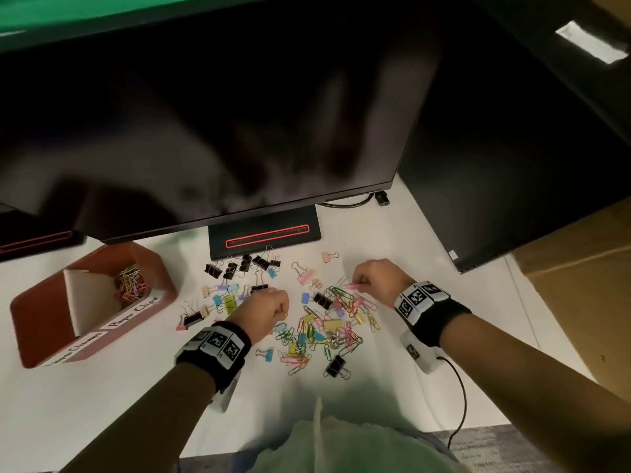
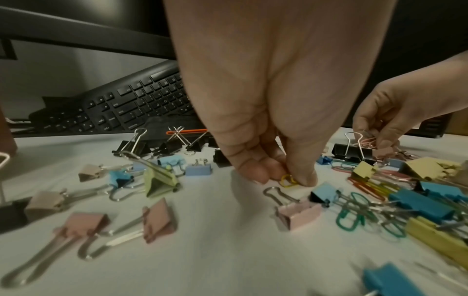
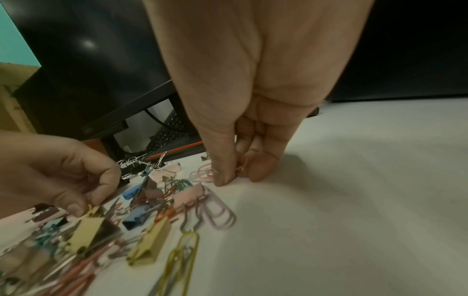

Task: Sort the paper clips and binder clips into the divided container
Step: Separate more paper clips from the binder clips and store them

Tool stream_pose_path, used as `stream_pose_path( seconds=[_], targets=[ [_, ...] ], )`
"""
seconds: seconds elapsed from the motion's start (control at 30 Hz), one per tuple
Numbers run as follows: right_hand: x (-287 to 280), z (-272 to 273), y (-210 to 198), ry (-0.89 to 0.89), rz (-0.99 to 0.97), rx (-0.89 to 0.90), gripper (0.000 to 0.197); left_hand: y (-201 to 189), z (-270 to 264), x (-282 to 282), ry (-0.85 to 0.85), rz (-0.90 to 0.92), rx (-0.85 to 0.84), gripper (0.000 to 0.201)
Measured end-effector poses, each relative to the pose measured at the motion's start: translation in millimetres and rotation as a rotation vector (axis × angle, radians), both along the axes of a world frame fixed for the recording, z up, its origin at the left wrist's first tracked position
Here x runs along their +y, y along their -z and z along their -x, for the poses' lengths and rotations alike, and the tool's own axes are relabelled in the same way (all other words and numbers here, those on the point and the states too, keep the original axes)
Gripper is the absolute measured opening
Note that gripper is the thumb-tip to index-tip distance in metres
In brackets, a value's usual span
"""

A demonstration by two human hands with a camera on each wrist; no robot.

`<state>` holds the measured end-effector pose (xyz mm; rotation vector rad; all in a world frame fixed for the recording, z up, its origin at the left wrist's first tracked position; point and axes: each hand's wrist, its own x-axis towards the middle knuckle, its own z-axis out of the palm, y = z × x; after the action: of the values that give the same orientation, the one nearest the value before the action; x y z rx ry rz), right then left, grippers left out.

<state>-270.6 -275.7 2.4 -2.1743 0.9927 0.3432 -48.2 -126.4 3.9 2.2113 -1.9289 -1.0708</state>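
Coloured paper clips [image 1: 345, 302] and binder clips [image 1: 239, 264] lie scattered on the white desk [image 1: 102, 404]. My left hand [image 1: 269, 307] pinches a yellow paper clip [image 2: 287, 180] between thumb and fingertips, low over the desk. My right hand [image 1: 375, 278] pinches a pink paper clip [image 3: 241, 165] at the far right edge of the pile, fingertips at the desk. The brown divided container [image 1: 37, 319] stands at the left; its far compartment holds several coloured paper clips [image 1: 131, 283], and the near compartment looks empty.
A monitor [image 1: 205, 114] overhangs the back of the desk, its stand base [image 1: 264, 235] just behind the black binder clips. A black keyboard [image 2: 131, 104] lies under it. A second dark screen [image 1: 512, 165] stands at the right. A cable [image 1: 457, 397] trails from my right wrist.
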Motion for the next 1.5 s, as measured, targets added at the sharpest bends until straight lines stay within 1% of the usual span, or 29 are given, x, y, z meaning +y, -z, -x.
stream_pose_path(
  seconds=[0.1, 0.23, 0.33, 0.43, 0.57, 0.77, 0.87, 0.97, 1.1, 1.17, 1.23, 1.33, 1.5],
  targets=[
    [-2.3, -0.6, -1.4, -0.017, -0.01, 0.003, 0.021, -2.1, 4.9, -1.0, 0.015, 0.039, 0.025, 0.011],
    [-3.9, -3.4, -4.3, -0.001, 0.012, -0.071, 0.02, -9.2, 24.4, -11.2, 0.012, 0.15, 0.127, 0.007],
    [0.4, -12.1, -8.4, -0.007, 0.02, -0.129, 0.018, -7.8, 38.9, -19.9, 0.024, 0.116, 0.173, 0.012],
    [10.5, -21.5, -8.5, -0.04, -0.019, -0.127, 0.017, -2.7, 47.1, -23.5, 0.077, 0.062, 0.133, 0.021],
    [22.1, -28.1, -3.9, -0.065, -0.029, -0.069, 0.018, -1.6, 48.3, -23.2, 0.072, 0.041, 0.094, 0.018],
    [24.1, -36.0, -1.8, -0.061, 0.019, -0.017, 0.013, 2.5, 42.7, -15.6, 0.051, 0.05, 0.093, 0.02],
    [24.3, -39.1, -3.7, -0.053, 0.017, 0.005, 0.015, 4.2, 38.1, -13.6, 0.05, 0.03, 0.078, 0.022],
    [24.7, -39.9, -3.4, -0.015, -0.018, 0.003, 0.027, 2.8, 36.1, -12.8, 0.081, 0.051, 0.035, 0.014],
    [25.3, -43.3, -1.5, -0.059, 0.015, 0.11, 0.02, 5.2, 34.4, -10.4, 0.129, 0.091, -0.024, 0.013],
    [26.3, -43.7, 0.6, -0.067, 0.016, 0.129, 0.022, 8.3, 33.9, -9.2, 0.213, 0.094, -0.114, 0.015],
    [27.3, -42.8, 3.3, -0.085, 0.029, 0.128, 0.02, 11.1, 33.9, -8.4, 0.247, 0.064, -0.137, 0.02],
    [27.0, -39.6, 3.1, -0.093, 0.036, 0.096, 0.02, 9.1, 33.6, -10.0, 0.167, 0.046, -0.066, 0.019],
    [19.1, -27.8, -14.4, -0.079, -0.019, 0.045, 0.023, -17.6, 22.0, -5.3, -0.105, 0.116, 0.131, 0.011]
  ],
)
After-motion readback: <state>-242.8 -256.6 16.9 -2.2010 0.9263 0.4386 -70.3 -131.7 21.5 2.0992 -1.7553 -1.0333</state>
